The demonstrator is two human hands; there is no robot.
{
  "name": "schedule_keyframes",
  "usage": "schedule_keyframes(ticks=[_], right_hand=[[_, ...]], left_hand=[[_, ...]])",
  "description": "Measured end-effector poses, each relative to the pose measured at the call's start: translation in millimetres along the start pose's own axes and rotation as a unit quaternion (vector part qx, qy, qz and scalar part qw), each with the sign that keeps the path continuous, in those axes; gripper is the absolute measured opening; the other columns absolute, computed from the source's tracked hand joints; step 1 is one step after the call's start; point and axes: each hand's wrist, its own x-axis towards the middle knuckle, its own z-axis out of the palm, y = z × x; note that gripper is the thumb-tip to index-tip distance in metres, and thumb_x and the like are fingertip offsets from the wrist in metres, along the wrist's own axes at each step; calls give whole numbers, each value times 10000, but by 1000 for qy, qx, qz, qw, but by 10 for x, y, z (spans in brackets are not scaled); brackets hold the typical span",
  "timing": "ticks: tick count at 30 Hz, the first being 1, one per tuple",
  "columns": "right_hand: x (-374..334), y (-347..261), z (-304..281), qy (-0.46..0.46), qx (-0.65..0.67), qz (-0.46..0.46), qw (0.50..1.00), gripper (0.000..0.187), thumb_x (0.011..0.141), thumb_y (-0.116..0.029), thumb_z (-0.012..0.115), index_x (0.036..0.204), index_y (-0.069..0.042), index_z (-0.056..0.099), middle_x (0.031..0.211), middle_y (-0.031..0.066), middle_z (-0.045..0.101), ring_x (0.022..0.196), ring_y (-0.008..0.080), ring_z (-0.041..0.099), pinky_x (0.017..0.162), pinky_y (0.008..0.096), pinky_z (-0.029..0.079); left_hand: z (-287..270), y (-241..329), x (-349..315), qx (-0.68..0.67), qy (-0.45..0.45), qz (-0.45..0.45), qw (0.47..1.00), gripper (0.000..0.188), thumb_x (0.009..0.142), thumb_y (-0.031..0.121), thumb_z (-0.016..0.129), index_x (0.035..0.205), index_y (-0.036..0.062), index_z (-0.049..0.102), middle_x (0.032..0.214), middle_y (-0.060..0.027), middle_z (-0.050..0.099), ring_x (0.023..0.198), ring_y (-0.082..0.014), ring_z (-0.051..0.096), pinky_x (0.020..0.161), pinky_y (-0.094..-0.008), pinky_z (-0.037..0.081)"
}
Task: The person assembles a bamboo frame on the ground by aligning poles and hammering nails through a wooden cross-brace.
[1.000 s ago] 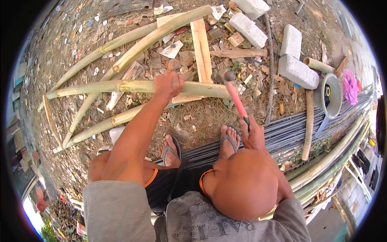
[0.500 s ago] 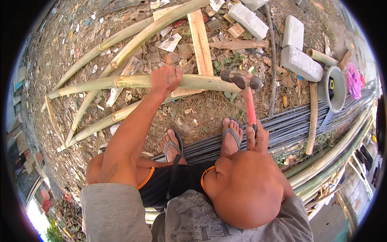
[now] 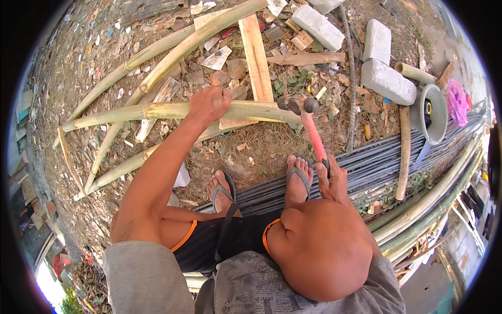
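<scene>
My left hand (image 3: 209, 104) is closed around a pale green bamboo pole (image 3: 257, 110) that lies crosswise in front of me. In my right hand (image 3: 333, 181) is a hammer (image 3: 314, 138) with a pinkish-red handle and a dark grip. Its rusty head is at the pole's right end; whether they touch I cannot tell. Beneath the pole, a flat wooden plank (image 3: 256, 63) runs away from me. A second bamboo pole (image 3: 121, 168) lies nearer, partly hidden by my left forearm.
More bamboo poles (image 3: 180, 52) cross at the far left. Concrete blocks (image 3: 388, 82), a grey bucket (image 3: 435, 118) and a pink plastic bag (image 3: 457, 103) are on the right. Dark steel bars (image 3: 366, 170) run beside my sandalled feet. Wood scraps and leaves litter the ground.
The hammer head has shifted left and slightly down, its handle leaning further left. My left hand still grips the pole. The whole view has moved slightly.
</scene>
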Motion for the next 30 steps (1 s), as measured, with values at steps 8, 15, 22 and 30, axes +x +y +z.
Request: schedule_keyframes(ticks=[8,15,22,30], right_hand=[[162,-84,9,-14,-17,32,999,301,1113,-309,567,1100,-16,634,643,158,510,537,302,462,547,420,420],[133,-183,-253,61,46,-105,992,323,1076,-326,571,1023,-9,603,661,153,557,531,301,553,545,421,464],[251,201,205,-46,-41,23,998,365,1092,-385,599,1101,-22,633,650,53,558,512,207,449,505,362,351],[296,146,-43,87,174,-252,948,381,1103,-361,571,910,-35,525,648,149,572,517,271,576,500,406,458]], left_hand=[[189,81,-33,6,-28,-28,999,586,1012,490,473,840,11,762,951,-262,763,904,-441,748,845,-552,573],[125,71,-22,18,-19,-26,999,563,1038,498,476,875,40,760,961,-268,755,909,-465,735,879,-562,576],[74,125,35,9,-14,-36,999,548,1037,462,452,914,39,779,975,-260,767,915,-452,752,893,-548,588],[37,99,-76,3,-26,-30,999,535,1037,431,447,903,29,774,955,-281,758,895,-475,744,865,-565,586]])
